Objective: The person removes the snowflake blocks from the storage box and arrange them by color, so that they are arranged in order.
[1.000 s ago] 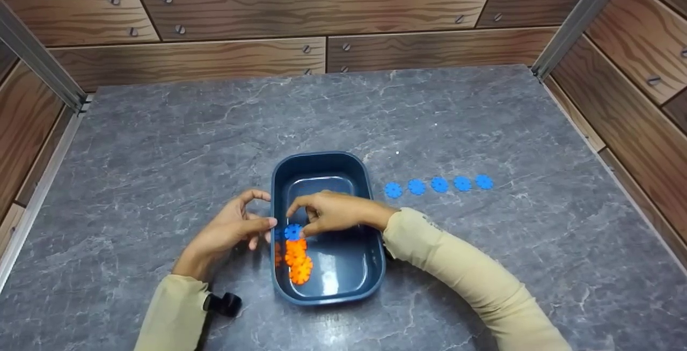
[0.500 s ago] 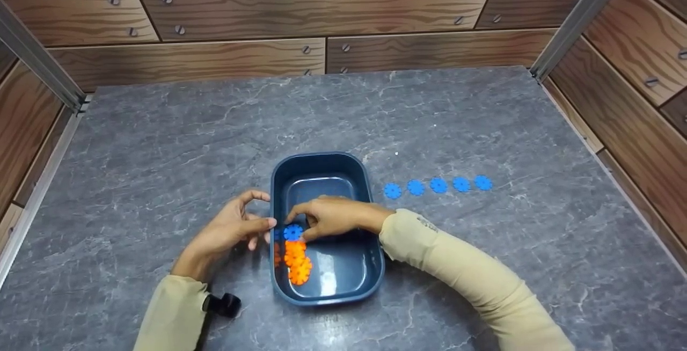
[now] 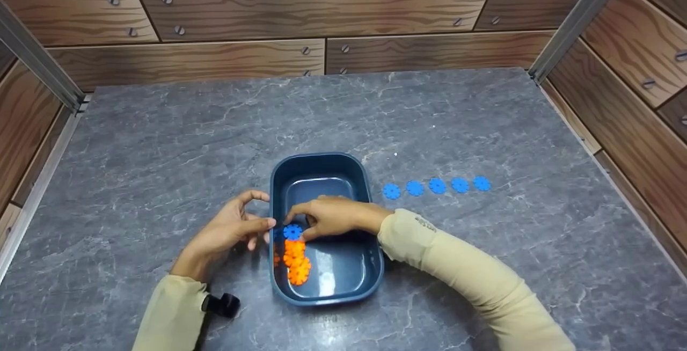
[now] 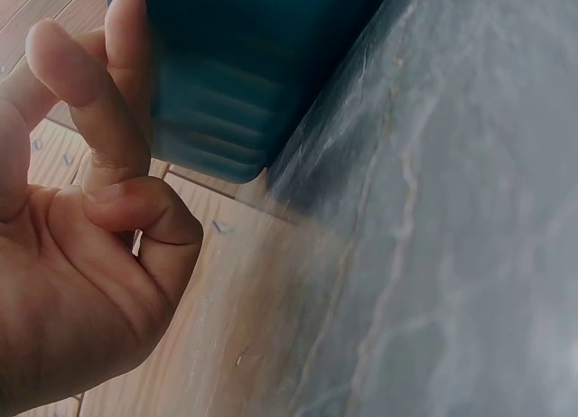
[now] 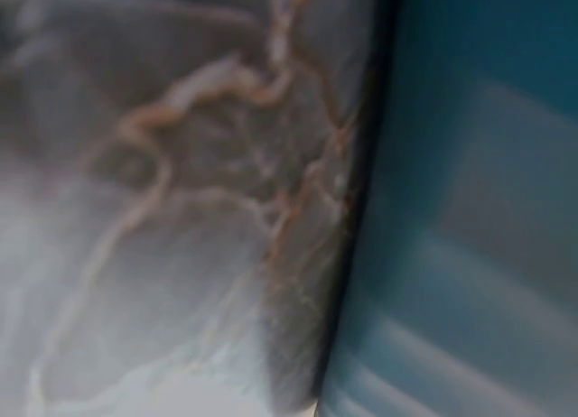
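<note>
Dark-blue plastic is forming the bin [image 3: 346, 270]; we are finding the left hand [image 3: 236, 226] loosely bent, touching its rim, and the right hand [image 3: 333, 216] pinching a blue disc [image 3: 293, 232] inside. Sleeve marking [image 3: 425, 224] is proving illegible.

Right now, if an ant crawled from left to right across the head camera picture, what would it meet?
Left metal post → left hand → dark blue tub → five blue discs in a row → right metal post.

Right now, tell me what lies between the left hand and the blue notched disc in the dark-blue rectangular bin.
The bin's long side wall stands between the left hand and the disc; the head view shows it.
</note>
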Motion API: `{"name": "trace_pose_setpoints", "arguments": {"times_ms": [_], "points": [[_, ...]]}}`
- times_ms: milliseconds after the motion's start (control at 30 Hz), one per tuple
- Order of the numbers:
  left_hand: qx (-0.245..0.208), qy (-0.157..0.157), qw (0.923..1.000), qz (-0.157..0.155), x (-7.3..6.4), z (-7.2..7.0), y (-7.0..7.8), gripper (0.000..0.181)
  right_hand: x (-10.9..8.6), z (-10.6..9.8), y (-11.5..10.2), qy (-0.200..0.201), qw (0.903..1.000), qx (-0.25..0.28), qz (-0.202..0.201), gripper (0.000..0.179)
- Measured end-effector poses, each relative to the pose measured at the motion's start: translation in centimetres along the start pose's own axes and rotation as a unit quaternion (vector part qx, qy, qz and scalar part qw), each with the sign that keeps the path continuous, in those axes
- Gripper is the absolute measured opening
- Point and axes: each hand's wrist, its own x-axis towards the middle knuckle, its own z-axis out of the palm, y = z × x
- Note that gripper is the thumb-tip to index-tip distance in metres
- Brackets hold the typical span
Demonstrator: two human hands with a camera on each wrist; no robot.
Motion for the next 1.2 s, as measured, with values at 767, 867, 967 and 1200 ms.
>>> {"name": "trace_pose_setpoints", "arguments": {"times_ms": [767, 867, 967, 1200], "points": [[0.019, 0.009, 0.9997, -0.009, 0.1, 0.1, 0.3, 0.053, -0.6, -0.2, -0.4, 0.043, 0.9921, -0.116, -0.02, 0.037], [0.017, 0.011, 0.9997, -0.011, 0.1, 0.1, 0.4, 0.053, -0.8, -0.4, -0.6, 0.047, 0.9908, -0.126, -0.018, 0.037], [0.017, 0.012, 0.9997, -0.012, 0.1, 0.1, 0.5, 0.054, -1.0, -0.8, -0.7, 0.054, 0.9896, -0.132, -0.02, 0.037], [0.015, 0.001, 0.9999, -0.001, 0.0, 0.0, 0.1, 0.054, -1.8, -1.8, -0.9, 0.094, 0.9859, -0.132, -0.04, 0.038]]}}
